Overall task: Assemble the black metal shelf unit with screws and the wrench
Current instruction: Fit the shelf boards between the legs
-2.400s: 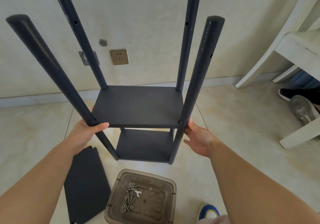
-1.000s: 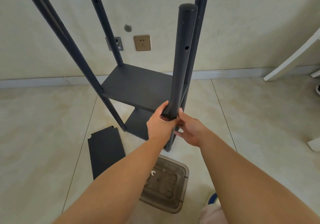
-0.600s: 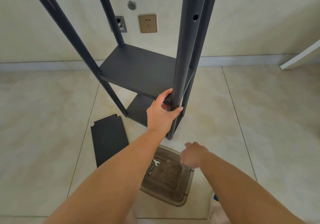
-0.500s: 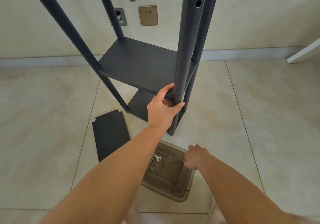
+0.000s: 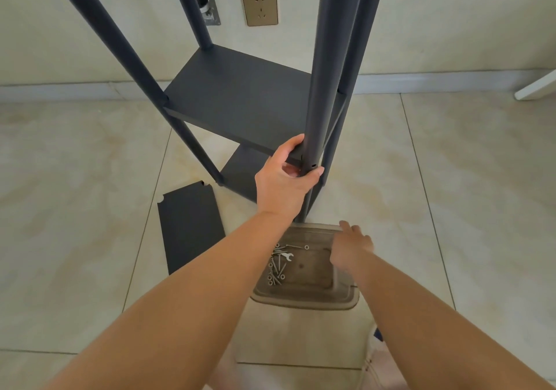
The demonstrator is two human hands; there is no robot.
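Clear plastic tray [image 5: 304,305] sits on the floor right at the person's feet, holding a loose heap of silver screws [image 5: 275,270] in its left part with a small wrench [image 5: 287,255] lying on top of the heap; the right part of the tray floor is bare. Right hand [image 5: 350,246] hangs over the tray's far right rim, blurred, fingers extended and loosely apart, holding nothing. Left hand [image 5: 284,179] is clamped on the nearest post [image 5: 326,67] of the black shelf unit [image 5: 240,97], thumb and fingers curled round it at the middle shelf's near corner, just under an open screw hole. The unit stands upright on the tile floor [image 5: 451,194], four posts, two shelves fitted; its near post foot comes down just beyond the tray's far rim. A loose shelf panel [image 5: 189,228] lies flat left of the tray, notched corners visible, near a back post's foot. Wall socket [image 5: 259,5] behind the unit. Open tile to both sides; a white furniture leg [image 5: 538,87] at the far right edge.
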